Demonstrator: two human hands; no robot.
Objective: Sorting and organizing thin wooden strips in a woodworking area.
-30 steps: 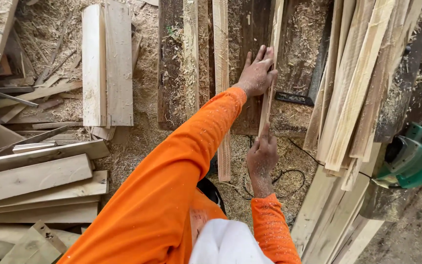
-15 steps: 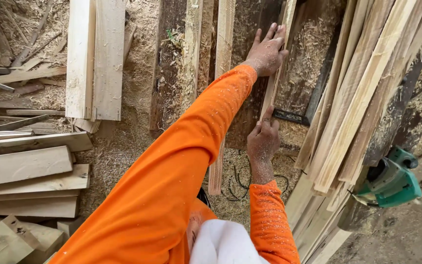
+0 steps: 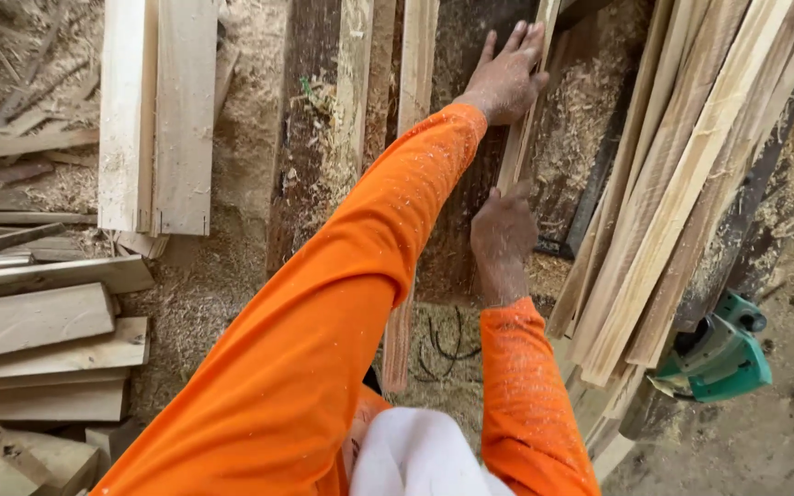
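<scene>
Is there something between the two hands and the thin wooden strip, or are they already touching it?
Nothing visible stands between them. The left hand lies flat on the upper part of the thin wooden strip, and the right hand touches its lower part. The pile of pale slats lies apart, to the right.

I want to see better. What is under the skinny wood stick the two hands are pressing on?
Under the thin wooden strip lies a dark, sawdust-covered board. The left hand and right hand cover parts of the strip, so what lies beneath there is hidden.
</scene>
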